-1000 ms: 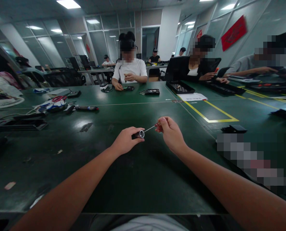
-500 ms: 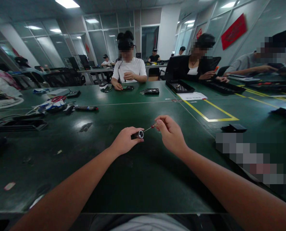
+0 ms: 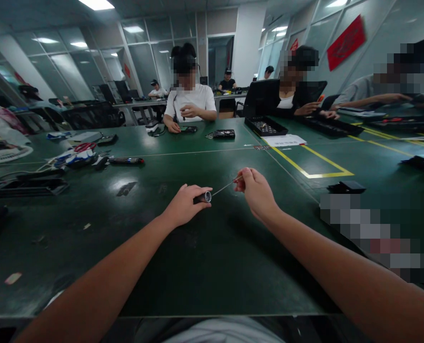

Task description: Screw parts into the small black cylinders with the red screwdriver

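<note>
My left hand (image 3: 186,206) is closed around a short dark cylinder (image 3: 202,197), which looks like a flashlight, just above the green table. Its round silver-rimmed end faces right and toward me. Out to the right, my right hand (image 3: 256,189) pinches a thin screwdriver (image 3: 226,186) by its handle, which the fingers mostly cover. The slim metal shaft slopes down to the left, and its tip is close to the rim of the cylinder. Whether the tip touches the rim I cannot tell.
Red scissors (image 3: 85,147), cables and a dark pen-like tool (image 3: 126,161) lie at left. A black tray (image 3: 265,126) and a white paper (image 3: 286,140) are beyond my right hand. Yellow tape (image 3: 329,175) marks the table (image 3: 212,267). Several people work across from me.
My right hand has moved slightly up and right with the screwdriver, showing more of its shaft. The cylinder in my left hand has turned a little and shifted slightly left.
</note>
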Demonstrator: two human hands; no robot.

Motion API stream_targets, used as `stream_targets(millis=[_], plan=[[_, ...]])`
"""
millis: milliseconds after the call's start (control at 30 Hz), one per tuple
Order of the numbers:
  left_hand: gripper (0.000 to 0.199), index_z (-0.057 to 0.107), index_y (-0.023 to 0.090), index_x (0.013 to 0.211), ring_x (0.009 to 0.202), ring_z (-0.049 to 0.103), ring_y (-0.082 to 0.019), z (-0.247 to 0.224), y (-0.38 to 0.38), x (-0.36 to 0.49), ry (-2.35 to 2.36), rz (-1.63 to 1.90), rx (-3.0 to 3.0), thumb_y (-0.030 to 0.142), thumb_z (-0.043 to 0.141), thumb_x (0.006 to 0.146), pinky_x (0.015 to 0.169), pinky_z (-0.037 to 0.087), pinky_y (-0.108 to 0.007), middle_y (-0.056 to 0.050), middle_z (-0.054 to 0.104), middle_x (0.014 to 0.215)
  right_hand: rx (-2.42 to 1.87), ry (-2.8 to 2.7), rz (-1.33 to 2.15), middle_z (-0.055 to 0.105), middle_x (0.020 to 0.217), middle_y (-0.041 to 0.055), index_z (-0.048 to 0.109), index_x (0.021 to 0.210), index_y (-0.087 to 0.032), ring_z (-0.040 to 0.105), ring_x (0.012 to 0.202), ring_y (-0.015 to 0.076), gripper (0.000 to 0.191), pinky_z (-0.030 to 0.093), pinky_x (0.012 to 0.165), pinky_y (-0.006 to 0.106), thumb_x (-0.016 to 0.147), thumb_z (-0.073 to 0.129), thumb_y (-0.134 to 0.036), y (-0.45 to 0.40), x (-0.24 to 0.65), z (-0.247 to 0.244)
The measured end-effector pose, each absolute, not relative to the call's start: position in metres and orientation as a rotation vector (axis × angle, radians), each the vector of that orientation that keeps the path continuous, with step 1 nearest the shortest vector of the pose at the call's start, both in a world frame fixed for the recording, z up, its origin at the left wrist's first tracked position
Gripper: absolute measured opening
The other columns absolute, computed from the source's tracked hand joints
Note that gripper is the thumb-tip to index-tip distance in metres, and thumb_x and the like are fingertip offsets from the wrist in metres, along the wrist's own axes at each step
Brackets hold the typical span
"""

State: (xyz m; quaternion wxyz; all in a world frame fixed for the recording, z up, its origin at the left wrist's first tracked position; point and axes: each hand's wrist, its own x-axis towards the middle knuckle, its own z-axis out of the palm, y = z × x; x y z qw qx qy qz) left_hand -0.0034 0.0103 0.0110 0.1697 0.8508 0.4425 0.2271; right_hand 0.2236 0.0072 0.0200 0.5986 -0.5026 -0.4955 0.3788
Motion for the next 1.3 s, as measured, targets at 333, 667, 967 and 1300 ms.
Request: stream_targets(millis=[333,667,967,1300], plan=[[0.046,0.062,0.03,0.133,0.11,0.06,-0.024,0.015,0.004,-0.002,1.251,0.698,2.398,0.031,0.073,0.087,0.118,0.027,-0.058,-0.003,0.069,0.118,-1.102,-1.294,0.775,0.06,0.073,-0.0009,0.057,0.091,-0.022,0.057,0.065,0.0155,0.028,0.046,0.064,0.032,0.099,0.045,-0.047,-0.004,0.217,0.019],[0.046,0.062,0.031,0.133,0.116,0.059,-0.026,0.015,0.003,-0.001,1.258,0.67,2.394,0.034,0.072,0.088,0.121,0.02,-0.061,-0.004,0.069,0.12,-1.123,-1.408,0.657,0.058,0.07,-0.0014,0.056,0.091,-0.023,0.057,0.065,0.0161,0.027,0.044,0.065,0.033,0.101,0.041,-0.044,-0.011,0.216,0.026],[0.045,0.063,0.033,0.132,0.117,0.06,-0.024,0.011,0.007,-0.004,1.249,0.658,2.432,0.034,0.073,0.087,0.122,0.013,-0.063,-0.003,0.068,0.119,-1.171,-1.634,0.382,0.065,0.075,0.0015,0.053,0.091,-0.025,0.061,0.069,0.0192,0.024,0.043,0.068,0.034,0.103,0.039,-0.041,-0.02,0.219,0.037],[0.047,0.064,0.03,0.131,0.105,0.062,-0.023,0.013,0.006,-0.004,1.251,0.763,2.377,0.029,0.076,0.085,0.115,0.033,-0.055,-0.004,0.07,0.116,-1.103,-1.543,0.457,0.066,0.079,0.0014,0.054,0.098,-0.025,0.062,0.072,0.0175,0.023,0.047,0.07,0.033,0.104,0.039,-0.041,-0.023,0.217,0.038]])
